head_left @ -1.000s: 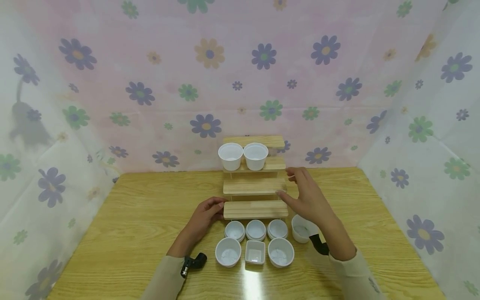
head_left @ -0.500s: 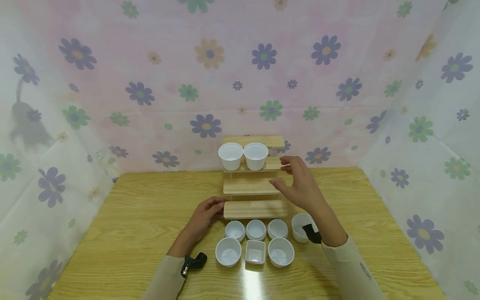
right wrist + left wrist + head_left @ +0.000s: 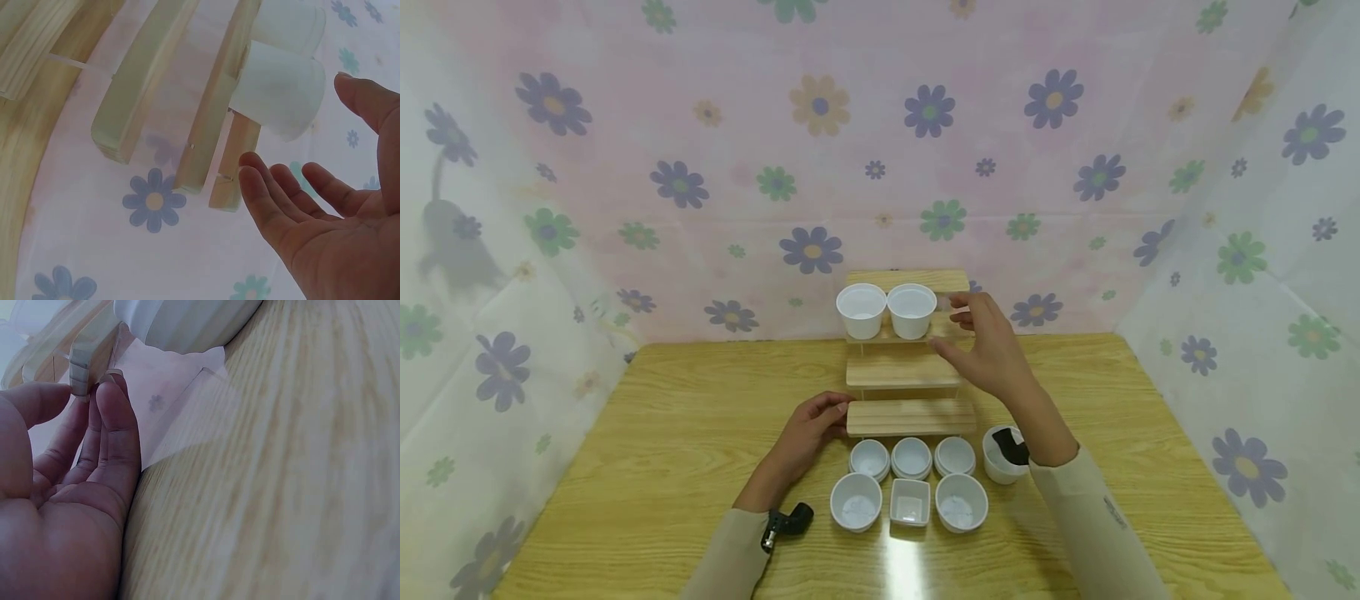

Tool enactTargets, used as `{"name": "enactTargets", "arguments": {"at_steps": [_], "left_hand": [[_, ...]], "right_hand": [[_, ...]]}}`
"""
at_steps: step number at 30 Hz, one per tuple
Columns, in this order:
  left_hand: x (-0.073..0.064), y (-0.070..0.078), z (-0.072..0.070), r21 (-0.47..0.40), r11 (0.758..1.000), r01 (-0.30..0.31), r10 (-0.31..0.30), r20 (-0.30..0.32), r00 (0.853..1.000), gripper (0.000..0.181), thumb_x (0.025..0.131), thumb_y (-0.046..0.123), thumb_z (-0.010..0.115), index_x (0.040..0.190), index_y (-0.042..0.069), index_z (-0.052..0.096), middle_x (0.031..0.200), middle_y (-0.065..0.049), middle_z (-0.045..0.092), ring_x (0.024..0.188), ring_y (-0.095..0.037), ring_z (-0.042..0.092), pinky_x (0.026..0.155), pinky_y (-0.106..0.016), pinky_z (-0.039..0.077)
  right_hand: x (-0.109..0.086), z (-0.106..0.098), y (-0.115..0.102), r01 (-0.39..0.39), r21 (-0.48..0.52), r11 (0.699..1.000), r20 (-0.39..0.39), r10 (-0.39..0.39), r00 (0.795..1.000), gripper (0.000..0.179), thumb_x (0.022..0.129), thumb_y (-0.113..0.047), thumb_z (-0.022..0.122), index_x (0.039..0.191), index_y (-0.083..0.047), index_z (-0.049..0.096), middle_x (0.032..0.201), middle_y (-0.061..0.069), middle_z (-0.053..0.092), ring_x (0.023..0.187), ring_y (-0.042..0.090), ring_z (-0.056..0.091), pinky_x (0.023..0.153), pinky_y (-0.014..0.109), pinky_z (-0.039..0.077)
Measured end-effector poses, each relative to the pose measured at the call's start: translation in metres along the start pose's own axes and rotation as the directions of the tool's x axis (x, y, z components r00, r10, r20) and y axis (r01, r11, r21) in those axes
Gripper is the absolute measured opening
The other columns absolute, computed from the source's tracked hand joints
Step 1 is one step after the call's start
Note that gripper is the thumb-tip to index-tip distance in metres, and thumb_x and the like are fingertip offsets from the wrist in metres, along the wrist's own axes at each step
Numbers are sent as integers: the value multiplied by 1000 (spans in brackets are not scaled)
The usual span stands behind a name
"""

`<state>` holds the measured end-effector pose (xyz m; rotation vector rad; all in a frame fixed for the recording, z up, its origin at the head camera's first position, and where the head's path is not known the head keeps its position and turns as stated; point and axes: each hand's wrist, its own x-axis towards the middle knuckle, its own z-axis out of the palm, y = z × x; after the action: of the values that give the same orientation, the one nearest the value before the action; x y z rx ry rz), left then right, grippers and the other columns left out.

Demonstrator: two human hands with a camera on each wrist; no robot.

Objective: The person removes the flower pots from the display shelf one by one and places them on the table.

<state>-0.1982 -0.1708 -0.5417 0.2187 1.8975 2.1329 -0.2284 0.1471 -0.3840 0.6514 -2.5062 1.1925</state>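
A tiered wooden shelf stand (image 3: 912,417) stands at the middle of the table. Its lowest plank is pinched at the left end by my left hand (image 3: 805,429); in the left wrist view the thumb and fingertips meet the plank's end (image 3: 90,353). Two white plastic cups, a left one (image 3: 861,313) and a right one (image 3: 912,315), sit side by side on the plank below the top. My right hand (image 3: 996,354) hovers just right of the right cup. Seen from the right wrist, its thumb and fingers are spread, apart from the nearer cup (image 3: 281,94), holding nothing.
Before the stand is a row of small round white cups, among them a middle one (image 3: 912,457). Nearer still are a left round bowl (image 3: 856,502), a square dish (image 3: 910,503) and a right bowl (image 3: 962,503). Another cup (image 3: 1000,467) stands under the right wrist. Floral cloth (image 3: 737,250) hangs behind.
My right hand has moved up and to the left, from beside the middle planks to next to the right cup. The left hand keeps its grip on the lowest plank.
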Motion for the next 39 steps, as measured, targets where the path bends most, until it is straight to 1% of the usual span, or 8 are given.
{"name": "enactTargets", "arguments": {"at_steps": [6,9,13,17,23,28,32,39], "left_hand": [[-2,-1,2,0,1000,2,-2,-2,1000,36,111,21,58,134,-7,61,116,-11,69,99,-22,69,84,-32,59],[-3,-1,3,-1,1000,7,-7,-11,1000,35,111,20,59,133,-7,61,115,-11,69,99,-22,68,84,-31,59],[-2,-1,3,-3,1000,15,-15,-16,1000,35,111,21,60,133,-7,62,115,-11,70,99,-22,69,85,-31,59],[-2,-1,3,-2,1000,15,-15,-15,1000,35,111,21,60,133,-7,62,115,-11,70,99,-22,69,85,-31,59],[-4,0,3,1,1000,7,-7,-7,1000,35,111,20,59,134,-7,61,115,-11,70,99,-22,68,84,-32,59],[-4,1,3,6,1000,9,-9,-3,1000,35,111,20,59,134,-6,61,117,-12,70,100,-23,69,85,-32,59],[-5,2,3,10,1000,13,-13,-5,1000,35,111,20,59,134,-6,61,118,-11,70,100,-23,69,85,-32,59],[-5,3,4,1,1000,19,-19,-7,1000,36,111,21,59,134,-7,61,117,-11,70,99,-22,69,85,-32,59]], "right_hand": [[6,3,0,16,20,1000,-13,-16,1000,65,92,-13,85,143,6,49,137,21,53,120,42,64,105,52,55],[9,4,-1,2,19,1000,-7,-2,1000,67,92,-15,85,145,5,49,140,21,53,119,40,65,104,51,55],[13,6,-2,-28,41,999,5,28,1000,70,91,-18,87,147,2,49,139,20,53,120,39,65,105,52,54],[17,10,-3,-32,68,997,9,32,999,74,88,-16,89,148,1,49,140,21,54,121,41,65,105,54,54],[21,14,-3,-38,77,996,3,38,999,78,87,-16,91,149,2,48,146,20,53,121,41,66,106,54,54],[24,18,-6,-49,96,994,11,48,999,78,87,-14,90,151,3,48,147,21,53,120,42,66,106,55,53],[27,20,-7,-49,88,995,6,49,999,78,87,-14,91,151,2,49,146,22,53,120,42,65,103,54,55],[31,26,-6,-85,100,991,2,85,996,77,89,-18,88,153,-2,48,146,20,52,121,40,64,103,53,55]]}}
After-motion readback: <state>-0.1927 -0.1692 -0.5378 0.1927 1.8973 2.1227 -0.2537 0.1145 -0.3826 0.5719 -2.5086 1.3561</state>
